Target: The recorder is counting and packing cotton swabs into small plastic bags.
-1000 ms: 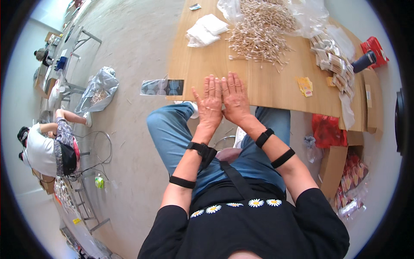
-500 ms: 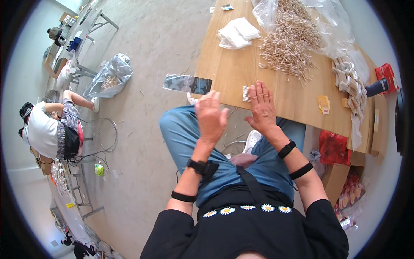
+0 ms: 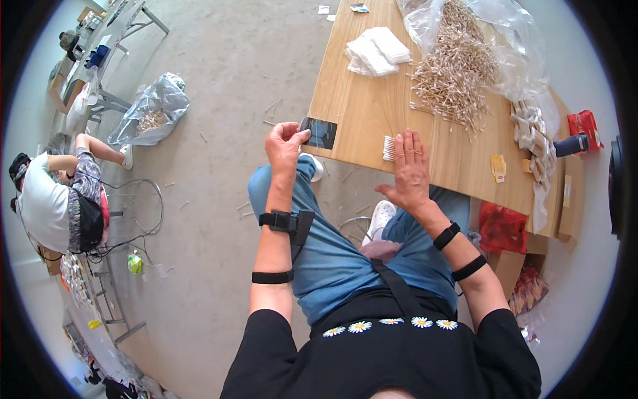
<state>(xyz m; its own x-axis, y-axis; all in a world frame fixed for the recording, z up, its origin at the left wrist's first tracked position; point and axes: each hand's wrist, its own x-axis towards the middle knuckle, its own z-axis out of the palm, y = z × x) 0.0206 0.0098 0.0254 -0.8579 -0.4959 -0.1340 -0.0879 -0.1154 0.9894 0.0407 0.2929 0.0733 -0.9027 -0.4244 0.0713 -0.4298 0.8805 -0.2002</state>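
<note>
My left hand (image 3: pixel 284 143) is closed in a pinch on the end of a dark, shiny plastic sleeve (image 3: pixel 322 134), which lies over the table's near left corner. My right hand (image 3: pixel 411 166) is open, its fingers stretched out flat on the wooden table (image 3: pixel 362 110). Beside those fingers, on their left, lies a short, neat row of cotton swabs (image 3: pixel 389 148); whether the fingers touch it I cannot tell. A large loose heap of cotton swabs (image 3: pixel 455 73) covers the table farther off, beyond my right hand.
White plastic bags (image 3: pixel 379 52) lie stacked at the far left of the table. Yellow packets (image 3: pixel 498 168), bundled packs (image 3: pixel 531 126) and a dark blue bottle (image 3: pixel 571 145) are on the right. To the left, another person (image 3: pixel 53 203) sits near a plastic sack (image 3: pixel 156 113) on the floor.
My left hand has moved left and closed its fingers on the plastic sleeve, which now lies farther onto the table corner. My right hand stays flat beside the swab row.
</note>
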